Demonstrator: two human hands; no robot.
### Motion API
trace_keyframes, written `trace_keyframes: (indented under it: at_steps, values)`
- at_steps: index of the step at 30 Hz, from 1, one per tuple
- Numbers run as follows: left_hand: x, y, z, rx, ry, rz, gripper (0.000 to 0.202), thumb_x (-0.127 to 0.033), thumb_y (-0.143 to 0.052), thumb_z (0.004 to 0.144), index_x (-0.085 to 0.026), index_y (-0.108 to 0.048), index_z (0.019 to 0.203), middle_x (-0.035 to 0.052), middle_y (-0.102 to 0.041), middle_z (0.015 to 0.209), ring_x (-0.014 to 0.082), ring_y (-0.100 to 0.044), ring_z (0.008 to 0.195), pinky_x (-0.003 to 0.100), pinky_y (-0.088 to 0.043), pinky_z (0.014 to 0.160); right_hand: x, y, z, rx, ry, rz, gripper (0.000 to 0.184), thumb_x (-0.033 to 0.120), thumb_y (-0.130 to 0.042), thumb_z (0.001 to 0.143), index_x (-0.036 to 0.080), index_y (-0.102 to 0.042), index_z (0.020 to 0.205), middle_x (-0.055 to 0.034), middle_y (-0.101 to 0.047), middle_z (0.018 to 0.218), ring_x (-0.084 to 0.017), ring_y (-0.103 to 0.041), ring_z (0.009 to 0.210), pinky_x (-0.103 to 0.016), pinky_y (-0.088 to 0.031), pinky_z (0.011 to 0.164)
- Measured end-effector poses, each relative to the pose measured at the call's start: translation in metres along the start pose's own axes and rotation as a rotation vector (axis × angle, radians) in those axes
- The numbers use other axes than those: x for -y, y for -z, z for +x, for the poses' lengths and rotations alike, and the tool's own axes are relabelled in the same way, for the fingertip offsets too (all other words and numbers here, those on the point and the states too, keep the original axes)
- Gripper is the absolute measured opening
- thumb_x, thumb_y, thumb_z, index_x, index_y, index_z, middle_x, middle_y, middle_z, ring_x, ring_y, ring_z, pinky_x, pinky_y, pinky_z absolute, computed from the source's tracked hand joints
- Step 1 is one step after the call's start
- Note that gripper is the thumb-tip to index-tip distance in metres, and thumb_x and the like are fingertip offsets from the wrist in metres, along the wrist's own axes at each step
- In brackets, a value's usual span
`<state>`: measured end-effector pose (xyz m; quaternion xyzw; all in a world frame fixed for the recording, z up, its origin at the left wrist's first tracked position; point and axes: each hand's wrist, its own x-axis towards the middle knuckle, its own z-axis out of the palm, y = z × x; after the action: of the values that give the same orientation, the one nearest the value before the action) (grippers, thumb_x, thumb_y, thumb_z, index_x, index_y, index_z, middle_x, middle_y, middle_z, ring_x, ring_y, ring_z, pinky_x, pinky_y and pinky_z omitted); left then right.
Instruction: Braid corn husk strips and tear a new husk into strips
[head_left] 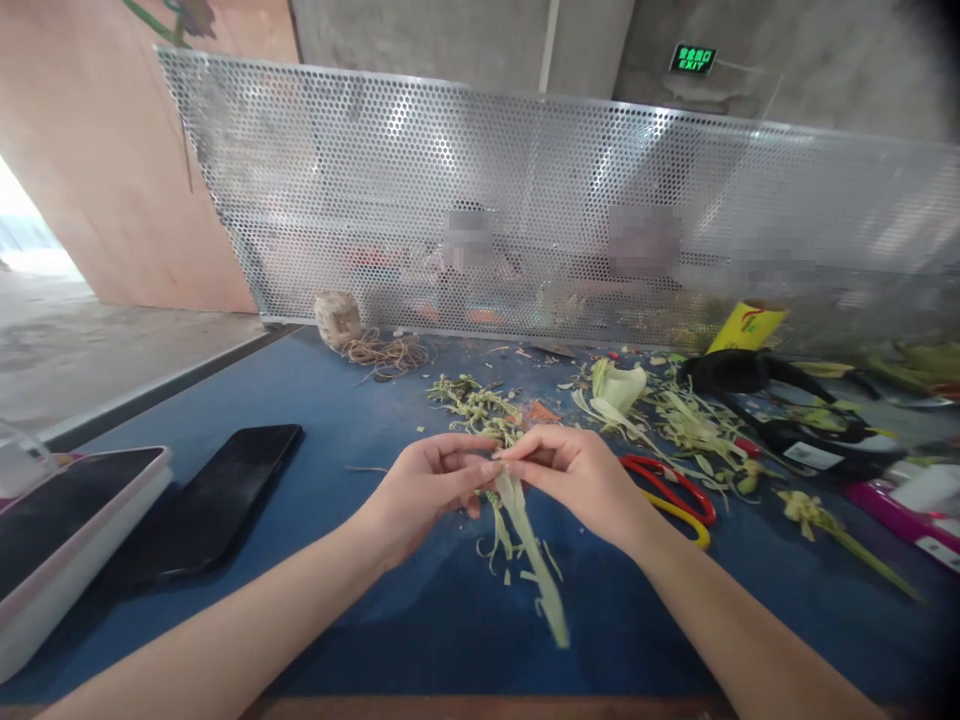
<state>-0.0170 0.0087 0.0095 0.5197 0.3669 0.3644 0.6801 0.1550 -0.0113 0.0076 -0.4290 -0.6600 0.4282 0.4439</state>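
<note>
Over the blue table, my left hand and my right hand meet with thumbs and fingertips pinched together. A pale green strip of corn husk hangs down from between their fingertips. Its upper end is hidden by the fingers. Just behind the hands lies a clump of braided, curled husk pieces. Thin husk shreds lie below the fingers. Beside my right wrist are scissors with red and yellow handles, their blades out of sight.
At left lie a black phone and a pale-edged device. A twine spool stands at the back. Husk scraps, black headgear and a yellow roll crowd the right. A perforated metal screen closes the far edge, with people behind.
</note>
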Motion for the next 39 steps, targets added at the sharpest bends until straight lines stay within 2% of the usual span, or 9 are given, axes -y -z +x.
trace_keyframes:
  at_steps: [4, 7, 14, 18, 20, 27, 33, 39]
  values:
    - [0.0016, 0.0000, 0.0005, -0.065, -0.125, 0.103, 0.033, -0.019, -0.072, 0.062, -0.011, -0.059, 0.090, -0.0010, -0.064, 0.061, 0.0043, -0.049, 0.042, 0.017, -0.039, 0.042, 0.0024, -0.0047, 0.0002, -0.005, -0.068, 0.021, 0.008, 0.025, -0.058, 0.075, 0.018, -0.059, 0.078, 0.0011, -0.063, 0.068, -0.010, -0.060, 0.058, -0.024, -0.050, 0.059]
    - [0.0016, 0.0000, 0.0004, -0.091, -0.164, 0.148, 0.031, -0.019, -0.072, 0.061, -0.012, -0.060, 0.088, -0.0018, -0.063, 0.059, 0.0046, -0.050, 0.044, 0.015, -0.039, 0.041, 0.0033, -0.0077, 0.0000, 0.000, -0.105, 0.016, 0.010, 0.026, -0.057, 0.075, 0.018, -0.058, 0.080, 0.0006, -0.063, 0.069, -0.010, -0.060, 0.058, -0.024, -0.050, 0.057]
    - [0.0000, -0.0030, -0.0011, -0.098, -0.182, 0.140, 0.033, -0.016, -0.074, 0.057, -0.012, -0.060, 0.087, -0.0034, -0.061, 0.060, 0.0053, -0.052, 0.048, 0.014, -0.040, 0.041, 0.0005, -0.0077, 0.0008, -0.006, -0.058, 0.067, 0.011, 0.029, -0.057, 0.076, 0.017, -0.059, 0.076, 0.0008, -0.063, 0.066, -0.011, -0.060, 0.056, -0.024, -0.050, 0.058]
    - [0.0019, -0.0031, 0.0006, -0.021, -0.091, 0.059, 0.031, -0.026, -0.067, 0.067, -0.011, -0.060, 0.092, -0.0008, -0.062, 0.061, 0.0042, -0.049, 0.044, 0.016, -0.041, 0.042, 0.0016, -0.0066, 0.0004, -0.022, -0.033, 0.076, 0.009, 0.026, -0.058, 0.075, 0.017, -0.061, 0.076, 0.0012, -0.064, 0.065, -0.010, -0.060, 0.056, -0.023, -0.050, 0.057]
    - [0.0033, -0.0023, 0.0017, -0.007, -0.068, 0.045, 0.031, -0.027, -0.067, 0.068, -0.009, -0.060, 0.093, 0.0008, -0.063, 0.062, 0.0047, -0.049, 0.044, 0.016, -0.041, 0.041, 0.0023, -0.0059, 0.0000, -0.033, -0.023, 0.058, 0.007, 0.024, -0.058, 0.075, 0.018, -0.062, 0.077, 0.0015, -0.065, 0.065, -0.010, -0.061, 0.056, -0.022, -0.050, 0.057]
    - [0.0014, -0.0023, 0.0007, -0.092, -0.145, 0.140, 0.034, -0.019, -0.074, 0.058, -0.011, -0.061, 0.089, 0.0012, -0.065, 0.062, 0.0056, -0.050, 0.043, 0.016, -0.041, 0.040, 0.0044, -0.0050, -0.0006, -0.022, -0.030, -0.006, 0.011, 0.021, -0.059, 0.073, 0.020, -0.066, 0.081, 0.0006, -0.067, 0.072, -0.011, -0.062, 0.062, -0.023, -0.051, 0.059]
    - [-0.0007, -0.0063, -0.0025, -0.130, -0.147, 0.149, 0.034, -0.016, -0.075, 0.055, -0.012, -0.062, 0.086, -0.0020, -0.061, 0.062, 0.0057, -0.052, 0.048, 0.014, -0.039, 0.039, 0.0003, -0.0067, 0.0016, -0.035, -0.091, 0.115, 0.012, 0.021, -0.063, 0.069, 0.018, -0.061, 0.080, -0.0004, -0.067, 0.075, -0.012, -0.063, 0.067, -0.027, -0.052, 0.065]
    - [0.0010, -0.0030, 0.0004, -0.081, -0.161, 0.132, 0.030, -0.023, -0.070, 0.064, -0.014, -0.061, 0.092, -0.0012, -0.064, 0.067, 0.0030, -0.048, 0.041, 0.016, -0.042, 0.042, -0.0023, -0.0048, 0.0018, -0.035, -0.038, 0.097, 0.010, 0.025, -0.062, 0.070, 0.018, -0.058, 0.076, 0.0005, -0.064, 0.071, -0.012, -0.062, 0.064, -0.027, -0.052, 0.064]
